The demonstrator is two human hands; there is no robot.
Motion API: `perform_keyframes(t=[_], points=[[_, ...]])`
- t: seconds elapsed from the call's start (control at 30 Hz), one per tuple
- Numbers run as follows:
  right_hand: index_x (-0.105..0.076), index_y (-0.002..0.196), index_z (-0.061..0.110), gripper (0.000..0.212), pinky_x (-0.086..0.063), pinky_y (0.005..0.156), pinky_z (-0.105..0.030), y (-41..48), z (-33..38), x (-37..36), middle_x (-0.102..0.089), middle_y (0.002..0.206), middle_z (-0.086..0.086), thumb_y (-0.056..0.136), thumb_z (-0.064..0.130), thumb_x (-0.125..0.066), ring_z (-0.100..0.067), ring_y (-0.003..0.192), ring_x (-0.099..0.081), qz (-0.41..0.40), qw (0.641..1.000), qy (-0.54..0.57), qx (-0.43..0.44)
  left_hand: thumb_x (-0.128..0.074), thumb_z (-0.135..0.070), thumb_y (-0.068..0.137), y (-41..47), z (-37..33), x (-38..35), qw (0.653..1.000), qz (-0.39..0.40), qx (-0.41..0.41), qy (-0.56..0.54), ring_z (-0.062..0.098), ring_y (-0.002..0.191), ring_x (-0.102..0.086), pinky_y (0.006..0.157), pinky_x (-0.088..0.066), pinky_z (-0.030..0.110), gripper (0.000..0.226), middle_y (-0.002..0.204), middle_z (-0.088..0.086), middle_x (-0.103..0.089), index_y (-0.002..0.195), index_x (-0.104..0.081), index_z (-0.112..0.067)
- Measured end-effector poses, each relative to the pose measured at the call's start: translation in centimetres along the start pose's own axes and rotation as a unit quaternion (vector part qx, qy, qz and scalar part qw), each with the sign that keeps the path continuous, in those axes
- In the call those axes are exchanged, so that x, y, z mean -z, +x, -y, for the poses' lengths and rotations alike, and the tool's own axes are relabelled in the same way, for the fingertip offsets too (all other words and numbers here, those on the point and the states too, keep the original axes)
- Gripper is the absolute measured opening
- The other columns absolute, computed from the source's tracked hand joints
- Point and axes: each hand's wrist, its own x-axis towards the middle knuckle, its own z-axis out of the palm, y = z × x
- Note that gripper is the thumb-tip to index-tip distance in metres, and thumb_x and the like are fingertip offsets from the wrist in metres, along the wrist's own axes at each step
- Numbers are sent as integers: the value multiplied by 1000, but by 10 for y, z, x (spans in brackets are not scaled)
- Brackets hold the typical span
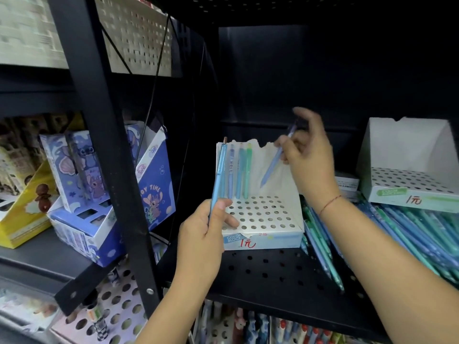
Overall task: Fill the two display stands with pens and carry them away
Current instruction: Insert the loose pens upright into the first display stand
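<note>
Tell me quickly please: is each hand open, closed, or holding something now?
Left hand: closed, holding a light blue pen upright.
Right hand: closed, pinching a tilted blue pen above the display stand.

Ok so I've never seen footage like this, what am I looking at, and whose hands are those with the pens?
There is no machine here. A person wears a camera on the head, so the one picture looks forward and down at their own two hands, in front of a black shelf. On it sits a white stand with rows of holes, and a few upright pens fill its back row. The left hand grips a blue pen at the stand's left edge. The right hand pinches a tilted pen, tip down over the holes. Further right, a second stand shows no pens, and loose pens lie piled in front of it.
</note>
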Motion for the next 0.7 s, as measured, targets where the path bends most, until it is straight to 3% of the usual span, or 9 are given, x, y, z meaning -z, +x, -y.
perform_keyframes(t=[0.2,0.37,0.6,0.7], points=[[-44,129,25,38,-56,71,-44,-6,-14,-17,-64,79,-4,94,15,-54,-19,70,-63,108,985,-133,23,-39,-43,95,1,1,0,1000,5,-1,2,0,49,-47,74,-48,20,30,72,-5,-68,99,-65,-30],[-39,125,20,36,-54,71,-45,-9,-15,-26,-58,75,0,94,15,-56,-19,69,-59,111,982,-153,23,-38,-43,95,1,2,0,1000,13,-1,4,1,49,-45,68,-47,19,29,70,-4,-67,97,-65,-31],[-53,129,15,36,-52,73,-37,-10,-14,-27,-59,90,-3,93,13,-57,-15,76,-55,127,964,-223,77,-38,-40,97,1,3,0,1000,19,-7,23,-1,54,-50,70,-44,23,28,69,-5,-66,97,-65,-32],[-56,128,20,34,-46,72,-25,-13,-4,-24,-56,94,2,94,22,-57,-9,74,-51,95,978,-172,77,-38,-41,96,1,4,0,999,22,-13,30,-1,54,-50,69,-43,25,29,69,-6,-65,97,-65,-33]])
